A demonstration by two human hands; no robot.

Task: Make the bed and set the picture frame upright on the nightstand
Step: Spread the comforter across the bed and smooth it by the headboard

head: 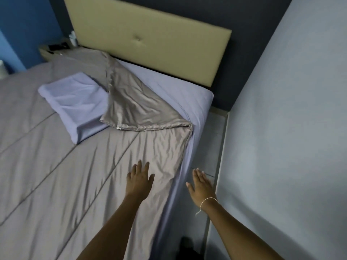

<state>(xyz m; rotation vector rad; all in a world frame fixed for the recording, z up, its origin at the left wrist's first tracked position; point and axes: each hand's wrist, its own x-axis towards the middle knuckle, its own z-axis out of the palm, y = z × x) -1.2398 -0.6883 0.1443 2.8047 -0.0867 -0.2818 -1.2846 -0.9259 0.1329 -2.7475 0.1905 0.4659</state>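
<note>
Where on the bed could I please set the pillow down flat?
Free: bare sheet between headboard and folded-back duvet, and the duvet left of the left hand. Crowded: the pillow against the fold.

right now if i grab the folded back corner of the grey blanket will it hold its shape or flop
Probably flop: the blanket corner is creased and draped like thin cloth. Its sheen suggests it may slide easily over the sheet. It looks light.

Head camera looks down, close over the bed edge
</note>
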